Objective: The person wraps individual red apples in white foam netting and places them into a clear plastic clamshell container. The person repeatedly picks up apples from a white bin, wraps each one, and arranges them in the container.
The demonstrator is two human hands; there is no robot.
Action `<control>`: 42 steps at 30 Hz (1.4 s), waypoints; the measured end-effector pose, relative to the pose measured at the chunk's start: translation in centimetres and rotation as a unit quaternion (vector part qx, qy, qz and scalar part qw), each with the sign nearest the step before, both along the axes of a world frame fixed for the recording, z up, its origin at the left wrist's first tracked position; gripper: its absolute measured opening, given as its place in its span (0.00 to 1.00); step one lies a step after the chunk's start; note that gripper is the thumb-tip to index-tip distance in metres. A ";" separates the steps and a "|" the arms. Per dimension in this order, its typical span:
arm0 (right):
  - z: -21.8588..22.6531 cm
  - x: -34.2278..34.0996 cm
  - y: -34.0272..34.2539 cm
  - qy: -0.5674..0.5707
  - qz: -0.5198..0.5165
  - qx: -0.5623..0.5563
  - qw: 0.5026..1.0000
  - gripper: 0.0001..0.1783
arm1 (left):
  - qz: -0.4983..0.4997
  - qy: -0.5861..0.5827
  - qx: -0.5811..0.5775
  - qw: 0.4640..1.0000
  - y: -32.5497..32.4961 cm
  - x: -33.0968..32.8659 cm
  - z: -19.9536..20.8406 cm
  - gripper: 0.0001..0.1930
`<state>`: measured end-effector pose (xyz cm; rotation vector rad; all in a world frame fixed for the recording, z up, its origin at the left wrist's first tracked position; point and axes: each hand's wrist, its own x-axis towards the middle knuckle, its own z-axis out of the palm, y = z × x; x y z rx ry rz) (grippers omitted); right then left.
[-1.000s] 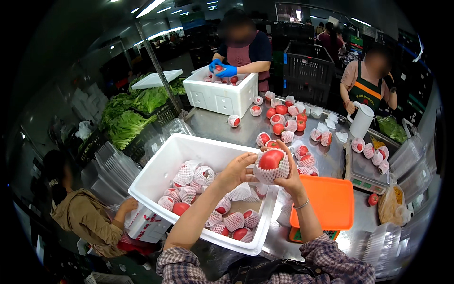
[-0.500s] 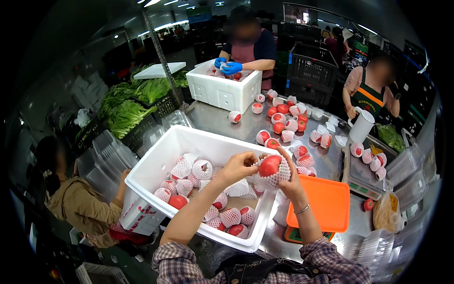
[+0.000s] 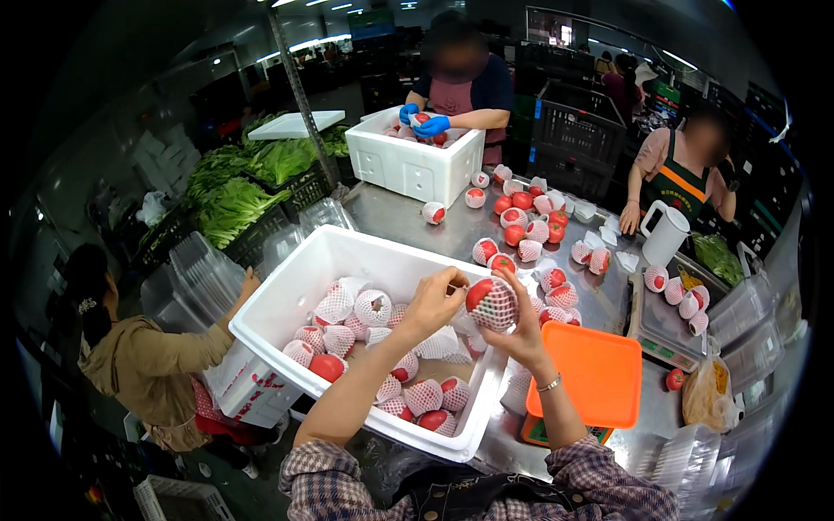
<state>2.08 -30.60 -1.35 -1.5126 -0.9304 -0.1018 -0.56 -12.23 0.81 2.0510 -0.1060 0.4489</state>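
A red tomato in a white foam net sleeve [image 3: 493, 306] rests in my right hand [image 3: 525, 337], whose fingers curl round its right side and underside. Its bare red face points left. Close by that face is my left hand [image 3: 432, 302], thumb and fingertips pinched together; whatever lies between them is too small to make out. Beneath both hands, a white foam box [image 3: 300, 260] holds several netted tomatoes [image 3: 424, 397]. One tomato [image 3: 327, 368] there shows mostly bare red.
Loose and netted tomatoes [image 3: 514, 234] cover part of the metal table [image 3: 391, 217]. An orange-topped scale [image 3: 595, 373] stands right of the box, a white jug [image 3: 665, 233] beyond. Co-workers stand left, behind and right; the far one, in blue gloves [image 3: 430, 127], handles a tomato over another foam box [image 3: 414, 165].
My right hand has turned the tomato, so more netting shows and its red face points left. The left fingers remain pinched beside it. The right-hand co-worker's hand has left the jug.
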 end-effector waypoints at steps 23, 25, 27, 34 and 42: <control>1.2 1.4 0.3 0.032 -0.097 0.054 0.993 0.11 | -0.231 0.244 -0.544 0.769 -1.7 0.1 0.6 0.33; 1.4 1.3 0.2 0.014 -0.094 0.067 0.993 0.12 | -0.228 0.239 -0.536 0.777 -1.5 0.1 0.4 0.34; 1.8 1.2 0.2 -0.030 -0.114 0.062 0.991 0.17 | -0.258 0.224 -0.534 0.773 -1.2 0.3 0.1 0.32; 0.6 1.3 1.9 0.177 0.055 0.066 0.981 0.48 | -0.085 0.003 -0.232 0.969 -2.1 0.2 -0.5 0.24; 1.4 2.2 0.2 0.126 0.040 0.061 0.989 0.39 | -0.071 0.005 -0.172 0.983 -1.7 -0.5 1.1 0.26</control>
